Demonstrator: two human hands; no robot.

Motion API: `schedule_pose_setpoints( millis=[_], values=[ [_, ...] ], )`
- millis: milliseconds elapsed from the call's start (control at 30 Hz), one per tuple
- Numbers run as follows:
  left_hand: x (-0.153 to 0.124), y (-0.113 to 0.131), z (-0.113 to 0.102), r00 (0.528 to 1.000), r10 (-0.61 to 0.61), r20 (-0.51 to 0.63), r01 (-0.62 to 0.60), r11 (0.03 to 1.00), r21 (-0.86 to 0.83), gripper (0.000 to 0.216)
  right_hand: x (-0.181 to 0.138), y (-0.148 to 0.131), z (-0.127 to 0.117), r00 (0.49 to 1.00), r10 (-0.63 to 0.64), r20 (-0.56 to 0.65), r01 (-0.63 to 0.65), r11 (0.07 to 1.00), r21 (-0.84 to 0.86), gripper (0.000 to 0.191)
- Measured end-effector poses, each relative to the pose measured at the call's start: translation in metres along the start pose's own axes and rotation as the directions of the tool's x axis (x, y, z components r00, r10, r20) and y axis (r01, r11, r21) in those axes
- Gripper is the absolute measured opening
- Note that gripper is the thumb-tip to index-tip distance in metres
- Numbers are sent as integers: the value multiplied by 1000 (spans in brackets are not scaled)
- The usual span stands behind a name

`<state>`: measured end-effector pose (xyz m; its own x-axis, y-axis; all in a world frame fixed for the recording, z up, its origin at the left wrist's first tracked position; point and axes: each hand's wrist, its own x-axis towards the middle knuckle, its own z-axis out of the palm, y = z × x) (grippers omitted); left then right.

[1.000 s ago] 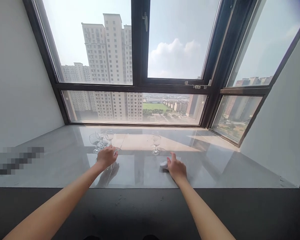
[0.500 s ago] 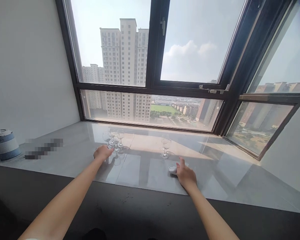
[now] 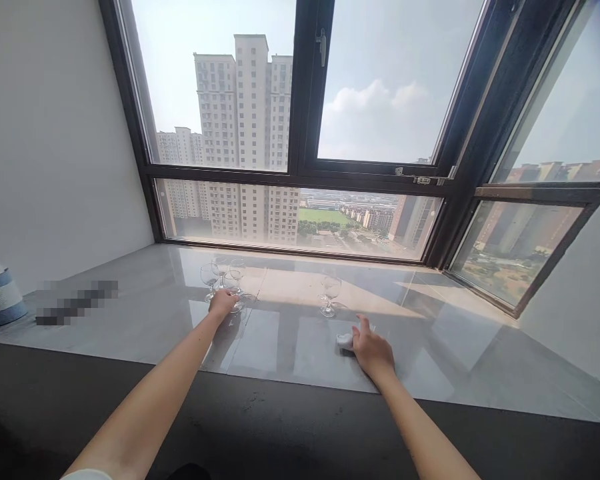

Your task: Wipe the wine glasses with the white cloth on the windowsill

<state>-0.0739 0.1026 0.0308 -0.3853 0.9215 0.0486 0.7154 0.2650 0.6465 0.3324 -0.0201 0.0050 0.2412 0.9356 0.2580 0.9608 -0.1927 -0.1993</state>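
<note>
Windowsill of glossy grey tile [image 3: 280, 360]: crossed by sunlight and reflections; backed by one dark-framed window [image 3: 300, 179] and flanked by plain pale walls.
Glasses at left: clear, round-bowled, stemmed glasses [image 3: 237, 270] are clustered upright near the window; at least three bowls can be counted, the exact total being blurred by overlap.
Left hand [image 3: 223, 303]: placed at the cluster's near side, its fingers curled by a glass foot; whether a glass is gripped cannot be told. Lower parts of the cluster are blocked from view by it.
Glass at right: one clear stemmed glass [image 3: 332, 288] is seen upright, well apart from the cluster; a faint second outline is overlapped by it.
Right hand [image 3: 373, 347]: closed over one crumpled white cloth [image 3: 345, 341] on the tile, index finger extended; the right-hand glass is stood just beyond, to its left.
Tub at far left: one blue-and-white banded container with a white lid [image 3: 0, 297] is cut off by the picture's edge.
Dark patch: one pixelated area [image 3: 77, 303] is left unreadable beside the tub.
</note>
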Motion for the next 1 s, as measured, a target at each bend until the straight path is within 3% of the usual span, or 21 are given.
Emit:
schedule_pose_setpoints(
  millis=[200, 400, 533, 633, 1000],
  values=[
    [-40, 22, 18, 978, 186, 91, -186, 982, -14, 34, 0, 1, 2, 1000, -3, -18, 3, 1000, 9, 44],
    [-97, 39, 41, 889, 427, 162, -420, 904, -78, 28, 0, 1, 0, 1000, 3, 6, -4, 999, 35, 45],
    [-123, 38, 47, 845, 518, 130, -523, 852, 5, 23, -2, 0, -3, 1000, 19, 20, -20, 999, 39, 46],
    [-132, 37, 46, 827, 549, 119, -559, 825, 79, 22, -3, -1, -4, 999, 25, 22, -26, 999, 36, 47],
    [-140, 40, 44, 849, 514, 122, -528, 828, 188, 25, -2, -2, -3, 999, 38, -4, -38, 999, 17, 45]
  ],
)
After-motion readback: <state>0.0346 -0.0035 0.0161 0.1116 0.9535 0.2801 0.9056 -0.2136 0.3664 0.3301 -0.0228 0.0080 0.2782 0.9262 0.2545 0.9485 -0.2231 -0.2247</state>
